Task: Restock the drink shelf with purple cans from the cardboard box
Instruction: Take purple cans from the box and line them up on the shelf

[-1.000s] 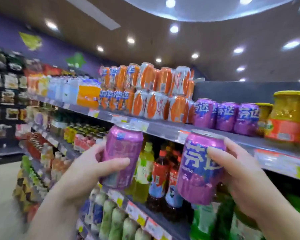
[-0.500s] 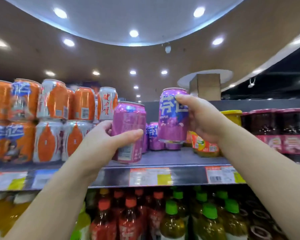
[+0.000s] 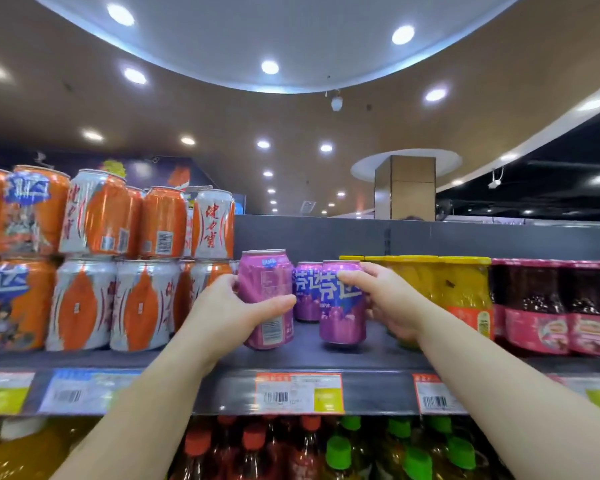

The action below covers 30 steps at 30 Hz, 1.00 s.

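Observation:
My left hand [image 3: 229, 308] grips a purple can [image 3: 265, 289] with its label side turned to me, held upright just above the grey top shelf [image 3: 291, 358]. My right hand [image 3: 392, 301] holds a second purple can [image 3: 342, 313] with blue lettering, its base at or just above the shelf surface. Behind the two stands another purple can [image 3: 305, 292] on the shelf. The cardboard box is out of view.
Orange and white cans [image 3: 94, 265] are stacked two high to the left of the gap. Yellow-lidded jars [image 3: 465, 289] and pink-labelled jars [image 3: 548, 306] stand to the right. Price tags [image 3: 298, 393] line the shelf edge; bottles [image 3: 340, 452] fill the shelf below.
Both hands have come down and forward onto the top shelf. The right can dropped from above the row to shelf level beside the standing can; the left can moved in next to it.

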### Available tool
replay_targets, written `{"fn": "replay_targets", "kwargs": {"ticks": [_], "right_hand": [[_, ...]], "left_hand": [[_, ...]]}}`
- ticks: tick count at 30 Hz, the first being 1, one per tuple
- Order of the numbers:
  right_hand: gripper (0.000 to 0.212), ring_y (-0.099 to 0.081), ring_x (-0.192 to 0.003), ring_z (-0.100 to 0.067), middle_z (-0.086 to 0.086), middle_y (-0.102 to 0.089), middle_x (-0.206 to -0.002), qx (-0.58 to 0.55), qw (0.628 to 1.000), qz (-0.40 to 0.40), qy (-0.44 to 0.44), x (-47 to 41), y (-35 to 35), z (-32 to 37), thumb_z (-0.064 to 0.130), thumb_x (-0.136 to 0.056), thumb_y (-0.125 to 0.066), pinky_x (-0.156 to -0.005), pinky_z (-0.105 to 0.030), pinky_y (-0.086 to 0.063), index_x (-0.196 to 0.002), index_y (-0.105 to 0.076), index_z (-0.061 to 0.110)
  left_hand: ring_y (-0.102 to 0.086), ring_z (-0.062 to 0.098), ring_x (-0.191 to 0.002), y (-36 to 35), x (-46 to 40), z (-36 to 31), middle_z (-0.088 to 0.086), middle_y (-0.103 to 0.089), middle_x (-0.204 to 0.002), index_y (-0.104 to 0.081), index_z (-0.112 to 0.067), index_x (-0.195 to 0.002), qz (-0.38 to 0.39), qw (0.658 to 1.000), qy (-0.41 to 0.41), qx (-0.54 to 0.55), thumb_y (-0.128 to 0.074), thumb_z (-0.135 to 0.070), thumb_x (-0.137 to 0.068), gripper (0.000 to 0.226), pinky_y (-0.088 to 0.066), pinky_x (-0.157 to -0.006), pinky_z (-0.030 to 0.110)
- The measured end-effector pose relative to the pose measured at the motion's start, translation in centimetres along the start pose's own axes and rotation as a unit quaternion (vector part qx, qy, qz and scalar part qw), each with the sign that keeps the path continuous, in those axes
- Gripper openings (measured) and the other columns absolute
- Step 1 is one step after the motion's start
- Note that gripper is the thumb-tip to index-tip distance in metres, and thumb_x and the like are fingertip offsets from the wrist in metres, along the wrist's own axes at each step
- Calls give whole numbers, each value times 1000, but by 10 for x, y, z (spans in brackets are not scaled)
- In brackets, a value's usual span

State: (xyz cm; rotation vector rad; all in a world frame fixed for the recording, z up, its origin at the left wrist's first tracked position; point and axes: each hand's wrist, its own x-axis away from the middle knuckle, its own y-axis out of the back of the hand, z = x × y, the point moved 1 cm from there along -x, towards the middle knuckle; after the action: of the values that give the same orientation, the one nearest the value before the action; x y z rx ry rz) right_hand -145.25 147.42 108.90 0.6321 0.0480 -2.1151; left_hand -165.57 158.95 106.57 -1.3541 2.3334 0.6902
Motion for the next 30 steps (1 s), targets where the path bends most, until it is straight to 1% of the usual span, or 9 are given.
{"fn": "replay_targets", "kwargs": {"ticks": [3,6,9,13,15,19,22,25,30], "right_hand": [[30,-72,-99,-21,-7,-73,-110,-5,1000,20,-8,-3,-4,-3,25,-92,-65,-73,-33,-60,-119,-58,14],[27,-70,-102,-21,-6,-72,-112,-11,999,40,-16,-5,-6,-3,26,-94,-61,-87,-40,-57,-119,-57,16],[24,-70,-103,-19,-3,-72,-113,-24,997,57,-35,-5,-6,-5,28,-96,-58,-87,-39,-57,-118,-57,20],[56,-70,-104,-16,1,-71,-116,22,997,63,-40,-8,-3,-12,43,-81,-74,-91,-42,-55,-129,-50,24],[73,-69,-100,-12,7,-70,-115,121,991,50,-39,-6,-4,-14,50,-66,-85,-81,-35,-57,-126,-49,31],[73,-63,-94,-2,12,-65,-113,223,973,35,-41,-3,-4,-13,45,-65,-87,-57,-16,-47,-124,-47,33],[72,-62,-97,-8,10,-63,-113,252,966,36,-53,-9,-3,-11,46,-65,-86,-58,-23,-52,-123,-46,30],[62,-62,-92,-13,5,-60,-107,274,959,36,-71,-20,-7,-9,38,-71,-85,-58,-24,-56,-117,-45,26],[62,-69,-90,-21,-5,-64,-111,314,946,10,-85,-44,-14,-16,33,-75,-83,-73,-33,-62,-124,-49,16]], "left_hand": [[-68,7,-86,-2,-4,4,-12,-69,-98,-59,-29,-106,-5,998,-3,-67,-83,-65,-46,74,-58,-75,32],[-65,8,-88,-4,-6,8,-15,-66,-97,-56,-33,-104,-13,991,-2,-136,-74,-78,-38,82,-58,-81,41],[-65,9,-88,-7,-7,8,-16,-66,-96,-54,-34,-102,-15,984,-2,-178,-71,-81,-41,79,-57,-80,42],[-65,8,-85,-9,-7,7,-16,-65,-91,-54,-33,-100,-14,978,8,-206,-65,-86,-35,84,-59,-77,41],[-64,7,-84,-9,-8,6,-15,-65,-93,-55,-31,-104,-11,978,12,-206,-69,-83,-40,84,-59,-76,40],[-60,3,-82,-7,-8,4,-17,-59,-88,-49,-35,-96,14,980,9,-200,-80,-65,-55,60,-58,-78,36],[-57,0,-81,0,-7,2,-18,-55,-87,-44,-35,-93,45,979,6,-201,-84,-50,-63,52,-56,-72,27],[-57,0,-80,4,-8,2,-17,-57,-90,-49,-30,-107,76,979,14,-190,-84,-39,-69,52,-48,-60,16],[-58,0,-84,6,-7,5,-15,-60,-96,-52,-24,-123,70,980,4,-185,-85,-40,-66,68,-49,-62,17]]}}
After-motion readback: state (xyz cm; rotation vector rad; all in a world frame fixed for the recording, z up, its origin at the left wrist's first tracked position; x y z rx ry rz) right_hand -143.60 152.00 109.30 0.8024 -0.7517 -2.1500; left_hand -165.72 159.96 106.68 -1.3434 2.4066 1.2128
